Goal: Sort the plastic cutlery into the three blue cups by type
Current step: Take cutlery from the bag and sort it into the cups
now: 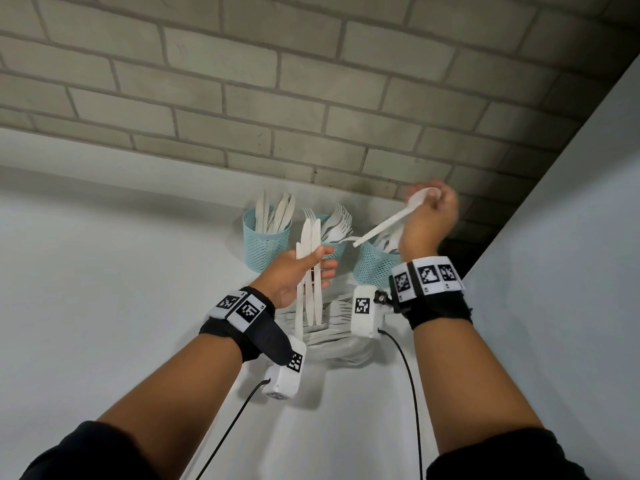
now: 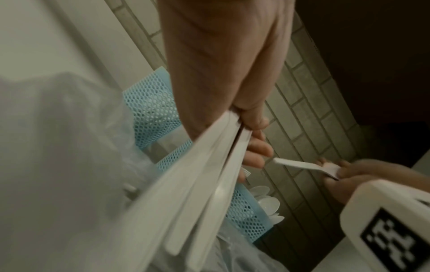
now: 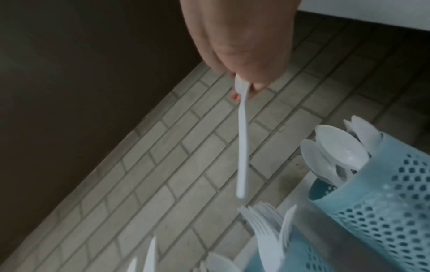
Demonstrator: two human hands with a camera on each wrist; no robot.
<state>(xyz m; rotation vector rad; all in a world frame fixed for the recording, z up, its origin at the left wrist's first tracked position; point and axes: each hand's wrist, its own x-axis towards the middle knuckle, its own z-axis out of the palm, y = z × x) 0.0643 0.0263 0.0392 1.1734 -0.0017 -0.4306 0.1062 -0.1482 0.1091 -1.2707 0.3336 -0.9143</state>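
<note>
Forearms reach over the tabletop [image 1: 104,271]: the left hand [image 1: 294,271] grips a bundle of stiff, light knives [image 1: 309,271] mid-length, while the right hand [image 1: 429,216] pinches a slippery, featherweight spoon [image 1: 391,225] by its bowl above the right-hand cup [image 1: 372,268].

A pale grey painted brick wall [image 1: 277,98] rises behind a smooth white tabletop [image 1: 104,271]; a plain white side panel [image 1: 571,237] stands at the right, with a dark shadowed gap [image 1: 460,247] between panel and bricks
</note>
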